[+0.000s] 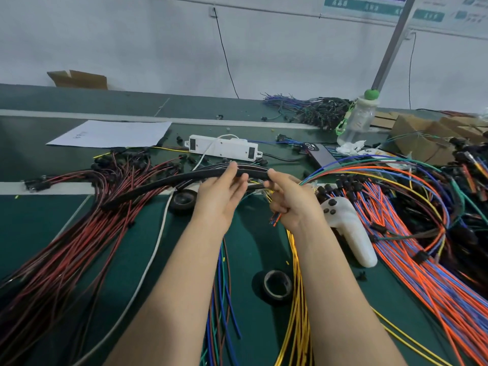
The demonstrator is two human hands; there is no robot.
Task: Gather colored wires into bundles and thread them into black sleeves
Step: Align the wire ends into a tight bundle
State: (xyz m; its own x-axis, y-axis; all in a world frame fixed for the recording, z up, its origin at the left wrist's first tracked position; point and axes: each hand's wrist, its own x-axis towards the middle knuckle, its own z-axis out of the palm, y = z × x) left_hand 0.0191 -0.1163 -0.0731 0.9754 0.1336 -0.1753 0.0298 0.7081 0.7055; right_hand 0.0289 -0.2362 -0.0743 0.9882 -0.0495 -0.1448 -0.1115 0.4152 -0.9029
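Tape roll point(277, 285) on table point(39, 215), before hands point(253, 194).

The surface point(253, 249) is dark green with white stripes. The sleeve point(158, 184) is plain black. The wire bundle point(275, 220) shows orange, blue and red ends. The left heap point(79, 220) is red mixed with black, the right heap point(422, 273) orange and blue. Yellow strands point(297, 326) run next to blue, green and brown strands point(220, 299). The power strip point(224, 147) is white with black panels, the tape roll point(277, 285) black.
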